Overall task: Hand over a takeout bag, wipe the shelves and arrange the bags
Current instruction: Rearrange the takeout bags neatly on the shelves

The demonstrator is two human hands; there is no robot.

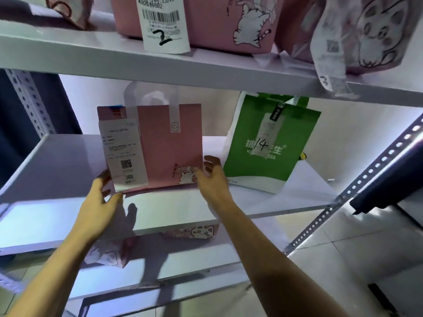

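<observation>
pink bag (164, 145) with white handles, a cartoon cat print and a white receipt (124, 152); green bag (267, 145) with white lettering and white base; white shelf (57, 170); upper pink bags (217, 21) with white cat drawings.
</observation>
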